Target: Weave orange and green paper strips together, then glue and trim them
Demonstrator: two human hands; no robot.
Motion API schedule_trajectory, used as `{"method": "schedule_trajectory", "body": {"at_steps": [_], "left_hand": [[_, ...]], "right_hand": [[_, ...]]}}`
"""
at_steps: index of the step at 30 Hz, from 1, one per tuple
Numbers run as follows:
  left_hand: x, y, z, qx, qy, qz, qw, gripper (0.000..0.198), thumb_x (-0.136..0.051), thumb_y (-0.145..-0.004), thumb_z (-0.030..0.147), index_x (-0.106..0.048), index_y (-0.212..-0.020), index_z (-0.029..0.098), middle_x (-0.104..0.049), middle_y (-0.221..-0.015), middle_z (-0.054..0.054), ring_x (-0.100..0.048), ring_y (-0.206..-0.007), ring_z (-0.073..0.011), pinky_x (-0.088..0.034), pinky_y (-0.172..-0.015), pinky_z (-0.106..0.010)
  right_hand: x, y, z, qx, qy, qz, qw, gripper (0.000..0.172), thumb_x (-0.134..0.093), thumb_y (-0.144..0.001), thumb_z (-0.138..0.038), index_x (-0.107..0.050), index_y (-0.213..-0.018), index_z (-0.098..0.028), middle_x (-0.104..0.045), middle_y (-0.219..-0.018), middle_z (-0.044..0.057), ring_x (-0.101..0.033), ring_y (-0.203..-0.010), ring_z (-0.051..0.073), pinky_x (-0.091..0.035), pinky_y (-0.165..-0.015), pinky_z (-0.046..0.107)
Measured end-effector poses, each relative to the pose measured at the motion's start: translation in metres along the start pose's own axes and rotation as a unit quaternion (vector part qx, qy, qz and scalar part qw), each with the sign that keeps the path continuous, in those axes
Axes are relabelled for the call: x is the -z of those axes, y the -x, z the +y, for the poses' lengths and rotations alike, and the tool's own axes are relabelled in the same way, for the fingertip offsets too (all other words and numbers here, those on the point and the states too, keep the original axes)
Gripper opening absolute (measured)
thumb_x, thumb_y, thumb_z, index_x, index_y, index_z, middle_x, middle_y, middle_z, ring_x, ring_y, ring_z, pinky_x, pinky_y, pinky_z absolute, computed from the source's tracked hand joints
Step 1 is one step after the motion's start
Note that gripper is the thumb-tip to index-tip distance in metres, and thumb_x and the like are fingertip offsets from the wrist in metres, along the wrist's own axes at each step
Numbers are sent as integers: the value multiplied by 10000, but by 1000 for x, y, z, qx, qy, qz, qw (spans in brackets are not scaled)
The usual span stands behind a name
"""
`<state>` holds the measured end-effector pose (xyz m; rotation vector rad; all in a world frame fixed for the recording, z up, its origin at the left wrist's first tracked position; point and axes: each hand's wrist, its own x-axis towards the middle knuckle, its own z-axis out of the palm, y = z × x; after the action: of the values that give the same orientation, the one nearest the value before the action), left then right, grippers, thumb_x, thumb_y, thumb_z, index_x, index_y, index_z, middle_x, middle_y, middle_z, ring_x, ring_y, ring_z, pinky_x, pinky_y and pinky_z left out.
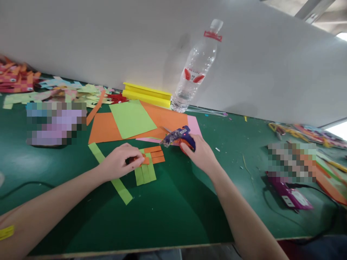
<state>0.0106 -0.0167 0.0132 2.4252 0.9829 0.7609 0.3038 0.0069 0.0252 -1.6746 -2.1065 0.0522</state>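
My left hand (121, 161) is closed in a pinch on the near end of an orange strip. The strip belongs to a small woven piece of green (146, 174) and orange paper strips (157, 154) lying on the table. A loose green strip (123, 190) runs under my left wrist. My right hand (200, 153) has its thumb and fingers round the handle of a purple hot glue gun (177, 135), whose nozzle points left. Part of the handle is hidden by the fingers. An orange-red handle, perhaps of scissors, shows under the gun.
Orange sheets (104, 126) and a green sheet (132, 119) lie behind my hands. A water bottle (193, 72) and folded yellow paper (146, 94) stand by the wall. Paper strips (89, 92) heap at the left. A purple power strip (291, 195) with a cable lies right.
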Motion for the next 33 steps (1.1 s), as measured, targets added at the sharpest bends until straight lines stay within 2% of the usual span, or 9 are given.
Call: {"method": "schedule_trajectory", "body": {"at_steps": [2,4,8,15,33], "left_hand": [[0,0,-1,-4,0,0,1000,315,-394,-939,321,-558,-702,192,-641,-660,5,-563,-647,-143,-421,-718,-302],[0,0,-1,-9,1,0,1000,313,-392,-938,316,-557,-703,191,-638,-654,6,-563,-640,-141,-424,-717,-301],[-1,0,-2,-11,3,-4,1000,319,-391,-939,321,-552,-696,192,-625,-637,14,-557,-623,-138,-427,-710,-303],[0,0,-2,-14,3,-7,1000,322,-400,-938,332,-574,-707,191,-640,-663,10,-573,-653,-144,-430,-719,-307],[-1,0,-3,-10,0,-11,1000,324,-406,-939,343,-577,-708,193,-642,-673,10,-567,-657,-146,-418,-727,-312]], "right_hand": [[2,2,-7,24,3,5,1000,476,-553,-777,-478,-529,-1135,-165,-607,-1108,150,-605,-989,317,-512,-791,483],[2,4,-12,37,3,9,999,458,-574,-767,-445,-531,-1135,-175,-607,-1107,140,-604,-995,307,-517,-800,473],[1,5,-15,96,6,4,995,407,-549,-790,-345,-524,-1161,-179,-621,-1091,126,-593,-1037,287,-512,-849,457],[1,5,-13,180,38,3,983,395,-486,-855,-323,-527,-1200,-134,-637,-1076,145,-569,-1097,284,-492,-914,455],[11,5,-13,232,101,3,967,390,-427,-912,-289,-514,-1242,-101,-623,-1130,169,-583,-1085,284,-520,-893,438]]}}
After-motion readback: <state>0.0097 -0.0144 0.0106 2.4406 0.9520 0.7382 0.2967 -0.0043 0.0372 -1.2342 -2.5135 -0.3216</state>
